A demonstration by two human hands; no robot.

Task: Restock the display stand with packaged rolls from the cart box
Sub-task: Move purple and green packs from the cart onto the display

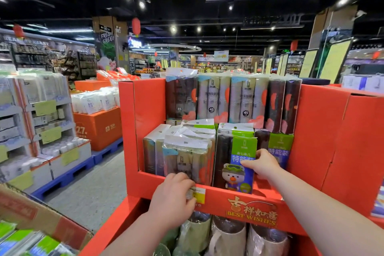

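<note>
Two bare hands work at the middle tier of the red display stand, centre of frame.

- Right hand: thumb across the face and fingers round the right edge of a green-labelled pack, clasping it. The pack stands upright in the tier, just behind the front lip, with a dark pack touching its left side.
- Left hand: fingers curled over the front lip at the foot of the beige packs, thumb on the yellow price tag. Whether it grasps the lip or a pack cannot be told.
- Back row: tall dark and pale packs, upright, filling the width between the red side walls.
- Open room: a gap in the tier to the right of the held pack, in front of another green-labelled pack further back.
- Lower shelf: large rolls under the lip, bottom centre.
- Cart box: brown cardboard, lower left corner, green-labelled packs lying inside.
- Aisle floor: bare strip between the stand and the blue pallets at left.
</note>
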